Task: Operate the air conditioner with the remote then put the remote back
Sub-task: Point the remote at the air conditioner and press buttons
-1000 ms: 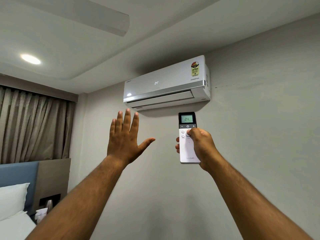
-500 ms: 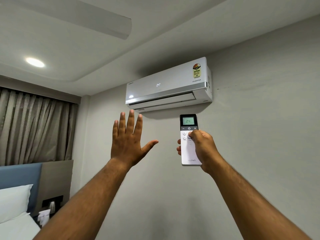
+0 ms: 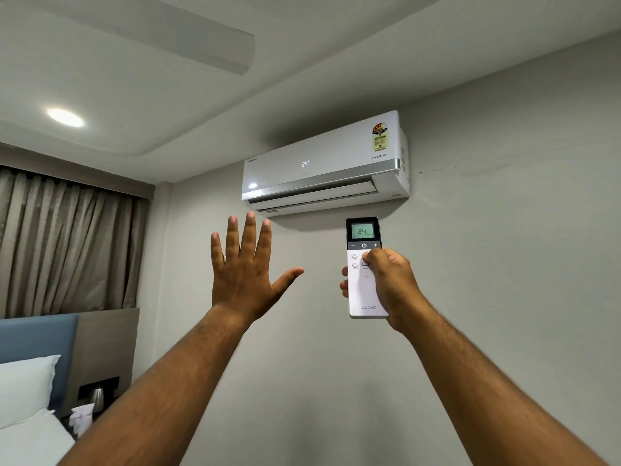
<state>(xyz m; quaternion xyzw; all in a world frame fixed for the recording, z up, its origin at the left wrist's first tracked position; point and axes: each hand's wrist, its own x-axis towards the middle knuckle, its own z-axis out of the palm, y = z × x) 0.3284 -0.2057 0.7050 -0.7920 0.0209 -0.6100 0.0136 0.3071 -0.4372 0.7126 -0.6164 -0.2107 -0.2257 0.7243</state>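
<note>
Over at the left edge, the bed with its white pillow sits below the curtain, well apart from the action. Moving across, the left hand is raised flat, fingers spread wide and holding nothing, palm toward the wall just below the air conditioner. That unit shows 24 on its front and the flap along its underside looks open, so it appears to be running. Further right, the right hand is wrapped around the remote, held upright and aimed up at the unit, thumb resting on the buttons beneath the screen, which also reads 24. So the operating part looks well underway, maybe finished. What remains: returning the remote, and no spot for it is in view.
</note>
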